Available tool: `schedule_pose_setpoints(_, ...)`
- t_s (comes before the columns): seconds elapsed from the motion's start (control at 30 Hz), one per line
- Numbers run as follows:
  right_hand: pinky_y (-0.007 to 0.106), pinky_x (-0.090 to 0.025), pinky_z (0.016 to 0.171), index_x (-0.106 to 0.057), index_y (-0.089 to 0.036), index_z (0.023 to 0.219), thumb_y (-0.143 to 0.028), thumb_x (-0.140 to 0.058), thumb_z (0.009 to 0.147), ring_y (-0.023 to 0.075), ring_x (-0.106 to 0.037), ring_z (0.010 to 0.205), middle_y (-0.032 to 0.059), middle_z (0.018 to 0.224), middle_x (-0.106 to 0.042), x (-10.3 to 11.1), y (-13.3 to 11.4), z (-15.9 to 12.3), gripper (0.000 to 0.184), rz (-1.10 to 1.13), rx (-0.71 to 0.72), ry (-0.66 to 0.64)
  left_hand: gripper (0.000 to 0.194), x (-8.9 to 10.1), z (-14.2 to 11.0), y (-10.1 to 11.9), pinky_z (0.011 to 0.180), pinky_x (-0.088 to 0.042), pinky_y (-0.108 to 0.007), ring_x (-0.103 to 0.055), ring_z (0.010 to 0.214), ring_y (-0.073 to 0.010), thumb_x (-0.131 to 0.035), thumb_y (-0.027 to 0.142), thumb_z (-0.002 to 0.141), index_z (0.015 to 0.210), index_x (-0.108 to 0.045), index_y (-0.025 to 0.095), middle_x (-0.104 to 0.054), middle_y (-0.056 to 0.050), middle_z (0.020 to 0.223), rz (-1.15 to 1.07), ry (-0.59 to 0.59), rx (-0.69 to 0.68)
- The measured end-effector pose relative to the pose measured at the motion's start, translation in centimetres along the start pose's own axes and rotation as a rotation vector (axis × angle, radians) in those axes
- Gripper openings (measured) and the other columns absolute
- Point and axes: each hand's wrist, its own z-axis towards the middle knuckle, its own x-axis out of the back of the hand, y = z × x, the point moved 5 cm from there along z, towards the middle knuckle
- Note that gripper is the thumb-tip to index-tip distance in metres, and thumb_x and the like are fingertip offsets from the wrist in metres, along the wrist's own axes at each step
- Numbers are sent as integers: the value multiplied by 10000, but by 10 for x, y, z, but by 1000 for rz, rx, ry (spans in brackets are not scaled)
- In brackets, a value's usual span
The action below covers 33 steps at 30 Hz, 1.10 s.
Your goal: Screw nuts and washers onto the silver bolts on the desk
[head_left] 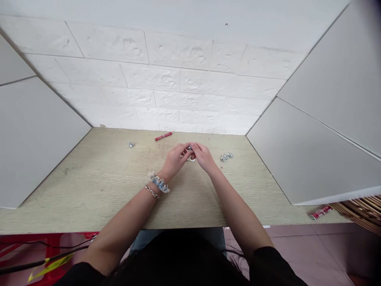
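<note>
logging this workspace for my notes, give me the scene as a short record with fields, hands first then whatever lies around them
Left hand: pinching a small silver metal piece; exact type unclear
Right hand: pinching the same piece
Below hands: silver rounded metal part, partly hidden
Left of hands: shiny silver metal item
Right of hands: cluster of shiny silver metal pieces
Near wall: slim red cylinder with silver band, on its side
Front right: shorter-looking red cylinder, beside brown wicker object
Surface: pale wood-grain tabletop

Indoor booth; panels, wooden tabletop
</note>
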Motion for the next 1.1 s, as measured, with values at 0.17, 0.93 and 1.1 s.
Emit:
schedule_pose_setpoints(0.17, 229, -375, 549, -464, -200, 669, -587, -373, 787, 92, -457, 524, -42, 541, -465, -1, 4, 1, 414, -33, 16, -14, 280, 0, 2, -3, 757, -445, -248, -568, 805, -130, -459, 285, 842, 1081, -581, 203, -633, -49, 910, 0, -2, 19)
schedule_pose_setpoints(0.93, 262, -380, 641, -451, -201, 800, -367, -339, 853, 131, -500, 693, 7, 763, -554, 4, -11, -5, 207, -368, 204, -22, 360, -6, 7, -13, 639, -401, -233, -500, 606, -104, -473, 378, 792, 1047, -632, 181, -587, 8, 661, -463, -264, 375)
schedule_pose_setpoints(1.1, 287, -403, 675, -464, -201, 883, -294, -393, 823, 153, -523, 756, 32, 845, -567, 4, -11, -5, 132, -440, 269, -6, 369, -12, 6, -22, 597, -397, -234, -463, 572, -97, -490, 454, 771, 877, -650, 139, -510, 9, 587, -644, -241, 446)
